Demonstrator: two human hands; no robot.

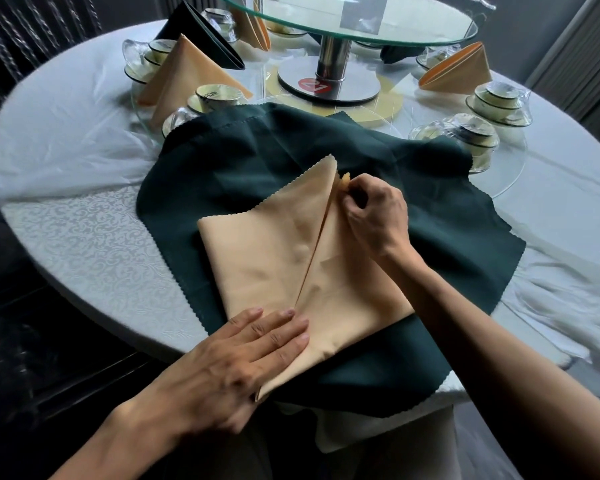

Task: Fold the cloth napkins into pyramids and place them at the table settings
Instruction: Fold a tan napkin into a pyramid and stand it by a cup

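The left hand [253,355] lies flat with straight fingers on the near corner of the peach napkin [278,251]. The right hand [371,209] pinches the far tip of that napkin's right flap. The napkin lies on a dark green cloth [257,161] at the near edge of the round desk [66,133]. Folded napkins [184,71] stand by cups [215,95] farther back.

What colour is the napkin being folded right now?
Peach napkin, lying on a dark green cloth; head view.
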